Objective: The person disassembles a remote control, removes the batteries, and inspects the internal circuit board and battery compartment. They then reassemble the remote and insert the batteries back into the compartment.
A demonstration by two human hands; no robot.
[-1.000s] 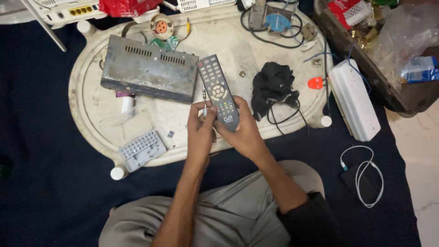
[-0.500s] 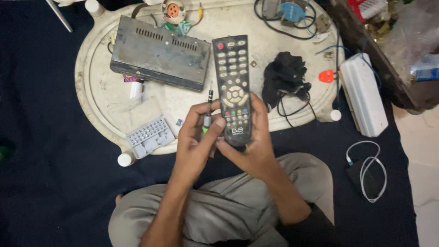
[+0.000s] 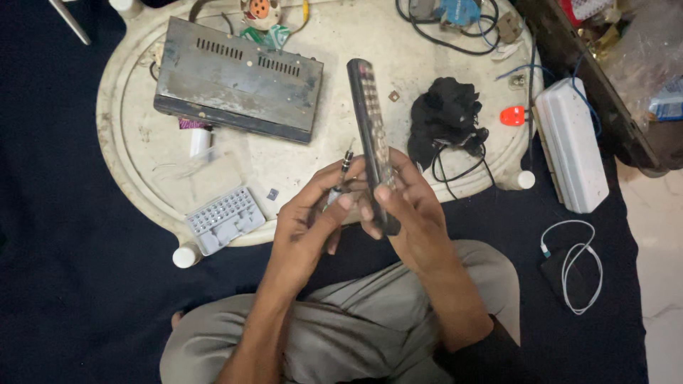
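The remote (image 3: pixel 371 139) stands on edge above the lap, its long side turned up so the buttons face right, its far end over the table (image 3: pixel 128 142) and its near end sunk between both hands. The right hand (image 3: pixel 413 213) is closed on it: fingers wrap the lower body from the right, with fingertips (image 3: pixel 384 192) pressed on its edge. The left hand (image 3: pixel 313 227) touches it from the left and is closed on a small screwdriver (image 3: pixel 340 181), whose tip pokes up just beside the remote; the thumb (image 3: pixel 345 203) reaches toward the remote's edge. On the table, a grey metal box (image 3: pixel 238 78) lies well left of the remote's far end, a bit case (image 3: pixel 224 220) sits near the left hand at the table's rim, and a black cloth (image 3: pixel 448 117) with cable lies just right of the remote. A white box (image 3: pixel 569 146) and a white cable (image 3: pixel 576 263) lie farther right on the dark floor cloth.
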